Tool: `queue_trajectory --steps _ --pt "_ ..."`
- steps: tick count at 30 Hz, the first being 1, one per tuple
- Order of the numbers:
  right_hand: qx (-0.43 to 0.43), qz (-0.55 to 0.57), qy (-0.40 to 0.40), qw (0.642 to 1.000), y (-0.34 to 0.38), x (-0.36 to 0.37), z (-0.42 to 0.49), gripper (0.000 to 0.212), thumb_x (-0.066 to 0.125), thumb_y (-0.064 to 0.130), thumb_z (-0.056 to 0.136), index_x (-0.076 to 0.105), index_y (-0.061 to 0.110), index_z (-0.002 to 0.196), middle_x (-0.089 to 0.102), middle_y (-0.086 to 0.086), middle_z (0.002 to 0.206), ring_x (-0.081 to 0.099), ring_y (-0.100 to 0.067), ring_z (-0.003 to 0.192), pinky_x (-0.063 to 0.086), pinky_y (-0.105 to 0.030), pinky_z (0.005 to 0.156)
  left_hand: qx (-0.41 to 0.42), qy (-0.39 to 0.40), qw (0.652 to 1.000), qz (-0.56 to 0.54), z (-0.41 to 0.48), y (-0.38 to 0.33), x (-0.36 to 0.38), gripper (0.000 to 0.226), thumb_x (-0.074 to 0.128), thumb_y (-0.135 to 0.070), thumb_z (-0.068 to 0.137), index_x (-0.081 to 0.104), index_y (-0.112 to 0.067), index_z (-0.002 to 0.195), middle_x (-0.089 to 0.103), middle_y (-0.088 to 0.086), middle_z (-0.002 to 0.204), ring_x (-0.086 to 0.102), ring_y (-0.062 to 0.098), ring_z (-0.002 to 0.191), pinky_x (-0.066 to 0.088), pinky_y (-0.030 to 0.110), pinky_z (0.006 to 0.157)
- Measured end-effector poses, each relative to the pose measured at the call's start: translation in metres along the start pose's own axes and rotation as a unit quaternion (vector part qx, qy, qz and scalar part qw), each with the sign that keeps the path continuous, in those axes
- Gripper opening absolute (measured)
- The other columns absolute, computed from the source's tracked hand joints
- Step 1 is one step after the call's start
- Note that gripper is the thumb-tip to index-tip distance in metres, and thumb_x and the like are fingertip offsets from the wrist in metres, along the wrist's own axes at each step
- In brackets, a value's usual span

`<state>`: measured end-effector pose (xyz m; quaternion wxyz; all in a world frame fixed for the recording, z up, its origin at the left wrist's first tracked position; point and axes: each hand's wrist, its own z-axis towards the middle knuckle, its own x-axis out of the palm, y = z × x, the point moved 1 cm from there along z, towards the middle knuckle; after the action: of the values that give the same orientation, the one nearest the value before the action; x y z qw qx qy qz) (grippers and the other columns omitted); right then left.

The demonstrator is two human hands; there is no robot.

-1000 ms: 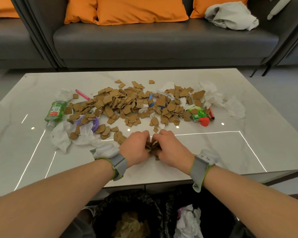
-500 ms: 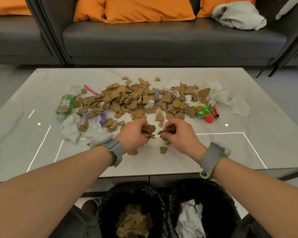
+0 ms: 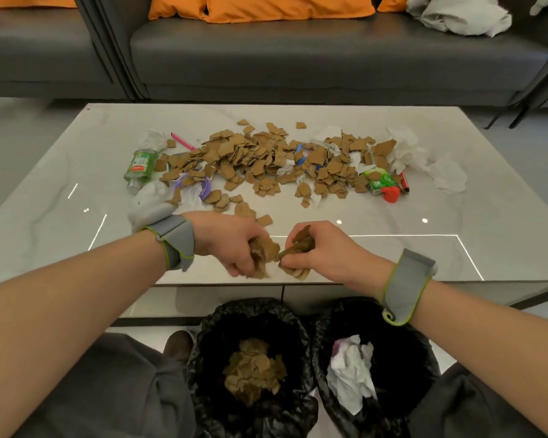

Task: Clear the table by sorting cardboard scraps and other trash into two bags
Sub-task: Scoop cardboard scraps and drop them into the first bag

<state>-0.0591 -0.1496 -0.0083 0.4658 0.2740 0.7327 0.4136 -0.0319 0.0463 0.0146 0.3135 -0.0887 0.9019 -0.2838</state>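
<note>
Holds ragged, flat brown cardboard scraps (image 3: 264, 255) in the curled left grip (image 3: 231, 245), above the near edge of the glossy marble worktop (image 3: 60, 248). Clenches another crumpled bunch (image 3: 301, 242) in the right grip (image 3: 326, 251), at 3 o'clock. Jagged pile (image 3: 260, 159) at 12 o'clock; crinkled black bags (image 3: 204, 339) at 6.

Soft, fairly bright indoor light. The glossy counter (image 3: 503, 222) mirrors thin bright lines and small spot glints across its near half. The left grip (image 3: 234, 245), right grip (image 3: 323, 249) and the scraps (image 3: 264, 252) they clutch smear with motion blur. Wide-angle bending curves the sofa (image 3: 298, 58) at the edges.
</note>
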Motion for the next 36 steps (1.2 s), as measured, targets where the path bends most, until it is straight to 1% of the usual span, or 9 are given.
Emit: queue_trajectory --steps 4,8,13,18,22,25,28,31,36 --pt "-0.014 -0.104 0.091 0.99 0.0 0.031 -0.02 0.017 0.082 0.017 0.071 0.068 0.024 0.077 0.07 0.005 0.076 0.067 -0.012 0.076 0.056 -0.03 0.074 -0.043 0.1 0.981 0.161 -0.013 0.005 0.025 0.023 0.075 -0.012 0.082 0.061 -0.021 0.099 0.069 0.008 0.096 0.071 0.023 0.074 0.061 0.03 0.073" --pt "0.019 -0.164 0.169 0.972 -0.013 0.064 -0.034 0.018 0.08 0.023 0.074 0.065 0.023 0.083 0.07 0.0 0.086 0.067 -0.019 0.084 0.057 -0.037 0.079 -0.062 0.151 0.965 0.207 -0.009 0.013 0.064 0.03 0.073 -0.012 0.084 0.063 -0.013 0.113 0.07 0.009 0.103 0.072 0.019 0.072 0.062 0.03 0.075" --pt "0.056 -0.189 0.208 0.958 -0.025 0.09 -0.045 0.02 0.078 0.022 0.078 0.059 0.023 0.085 0.064 0.005 0.087 0.064 -0.017 0.086 0.051 -0.027 0.072 -0.091 0.162 0.96 0.208 -0.005 0.028 0.102 0.036 0.074 -0.015 0.084 0.064 -0.012 0.118 0.07 0.011 0.106 0.074 0.022 0.078 0.062 0.033 0.072" --pt "0.08 -0.229 0.258 0.935 -0.03 0.098 -0.046 0.051 0.078 0.029 0.08 0.056 0.018 0.125 0.062 -0.001 0.121 0.059 -0.022 0.11 0.05 -0.032 0.088 -0.079 0.165 0.942 0.28 -0.007 0.022 0.104 0.048 0.074 -0.04 0.081 0.064 -0.015 0.121 0.069 0.006 0.11 0.068 0.025 0.098 0.058 0.04 0.088" --pt "0.072 -0.267 0.296 0.914 -0.026 0.088 -0.041 0.07 0.074 0.025 0.083 0.043 0.02 0.145 0.053 -0.001 0.141 0.053 -0.023 0.127 0.046 -0.032 0.102 -0.058 0.112 0.936 0.33 -0.006 0.014 0.091 0.032 0.061 -0.029 0.087 0.068 -0.012 0.113 0.066 0.005 0.099 0.062 0.025 0.086 0.055 0.039 0.082" --pt "0.026 -0.277 0.239 0.93 -0.012 0.068 -0.03 0.046 0.063 0.012 0.085 0.058 0.017 0.13 0.065 -0.004 0.123 0.066 -0.02 0.107 0.05 -0.022 0.087 -0.059 -0.006 0.958 0.282 -0.007 0.005 0.068 0.026 0.053 -0.023 0.085 0.071 -0.013 0.101 0.071 0.004 0.088 0.069 0.025 0.078 0.059 0.034 0.078" --pt "-0.011 -0.229 0.069 0.971 -0.002 0.043 -0.013 0.022 0.054 0.012 0.087 0.066 0.02 0.104 0.069 0.002 0.091 0.066 -0.01 0.067 0.055 -0.024 0.071 -0.048 -0.101 0.976 0.188 -0.004 0.003 0.036 0.025 0.053 -0.027 0.085 0.067 -0.015 0.101 0.073 0.008 0.094 0.073 0.024 0.076 0.061 0.032 0.073" --pt "-0.053 -0.292 -0.057 0.953 -0.008 0.018 0.007 0.024 0.057 0.016 0.085 0.063 0.02 0.108 0.058 0.002 0.099 0.055 -0.013 0.077 0.047 -0.029 0.075 -0.039 -0.197 0.964 0.172 0.007 0.008 0.02 0.035 0.06 -0.023 0.084 0.052 -0.014 0.117 0.055 0.01 0.121 0.062 0.029 0.096 0.056 0.039 0.084" --pt "-0.018 -0.37 -0.077 0.926 -0.03 0.008 0.024 0.025 0.052 0.015 0.094 0.058 0.014 0.117 0.049 -0.008 0.107 0.059 -0.029 0.085 0.051 -0.038 0.077 -0.1 -0.258 0.944 0.18 0.03 0.008 0.026 0.059 0.064 -0.02 0.086 0.036 -0.014 0.137 0.029 0.015 0.138 0.046 0.036 0.118 0.045 0.037 0.089"
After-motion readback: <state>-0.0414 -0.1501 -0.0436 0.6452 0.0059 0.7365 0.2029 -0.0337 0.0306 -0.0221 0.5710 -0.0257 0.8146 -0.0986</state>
